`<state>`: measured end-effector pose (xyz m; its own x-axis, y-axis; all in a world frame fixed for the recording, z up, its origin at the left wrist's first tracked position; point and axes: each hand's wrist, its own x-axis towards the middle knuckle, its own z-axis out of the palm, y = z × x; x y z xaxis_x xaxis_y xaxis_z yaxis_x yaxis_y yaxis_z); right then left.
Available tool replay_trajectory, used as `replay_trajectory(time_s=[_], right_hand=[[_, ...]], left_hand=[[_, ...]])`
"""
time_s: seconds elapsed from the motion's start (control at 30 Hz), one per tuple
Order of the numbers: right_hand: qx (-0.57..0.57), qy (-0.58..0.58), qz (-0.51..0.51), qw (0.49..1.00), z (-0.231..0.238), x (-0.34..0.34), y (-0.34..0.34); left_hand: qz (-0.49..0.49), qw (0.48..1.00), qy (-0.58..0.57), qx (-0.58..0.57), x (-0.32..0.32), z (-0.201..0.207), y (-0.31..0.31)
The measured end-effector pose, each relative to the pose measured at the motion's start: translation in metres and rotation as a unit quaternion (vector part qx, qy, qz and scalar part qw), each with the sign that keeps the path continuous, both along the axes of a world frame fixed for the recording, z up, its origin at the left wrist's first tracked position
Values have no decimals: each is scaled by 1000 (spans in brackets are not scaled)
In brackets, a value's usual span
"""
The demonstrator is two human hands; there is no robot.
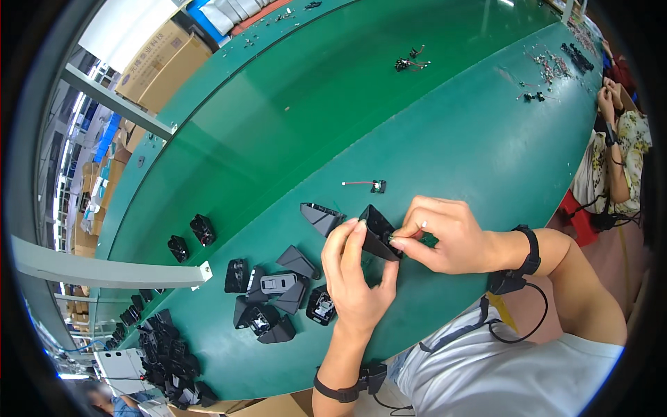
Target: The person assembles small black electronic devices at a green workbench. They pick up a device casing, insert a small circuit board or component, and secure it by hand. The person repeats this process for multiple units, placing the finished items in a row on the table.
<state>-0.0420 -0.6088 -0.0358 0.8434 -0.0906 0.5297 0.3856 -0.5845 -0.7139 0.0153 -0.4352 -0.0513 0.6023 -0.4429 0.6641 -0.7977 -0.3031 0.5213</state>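
My left hand grips a black plastic housing, tilted above the green table. At the housing's right side, the thumb and fingers of my right hand are pinched together. A tiny white piece shows by these fingers, but most of what they hold is hidden. Just left of my left fingertips lies a wedge-shaped black housing. Beyond my hands rests a small black part with a red wire. Several black housings lie in a loose group left of my left hand, around a grey-faced part.
A green conveyor belt runs along the table's far side, carrying black housings and wired parts. Black housings are heaped at lower left. A metal post arm juts in from the left. Another person sits at right.
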Motion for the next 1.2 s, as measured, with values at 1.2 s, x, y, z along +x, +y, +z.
replay_trajectory(time_s=[1.2], right_hand=[[521,345,357,694,-22,6,-22]], left_hand=[[-69,996,57,-18,4,5,14]])
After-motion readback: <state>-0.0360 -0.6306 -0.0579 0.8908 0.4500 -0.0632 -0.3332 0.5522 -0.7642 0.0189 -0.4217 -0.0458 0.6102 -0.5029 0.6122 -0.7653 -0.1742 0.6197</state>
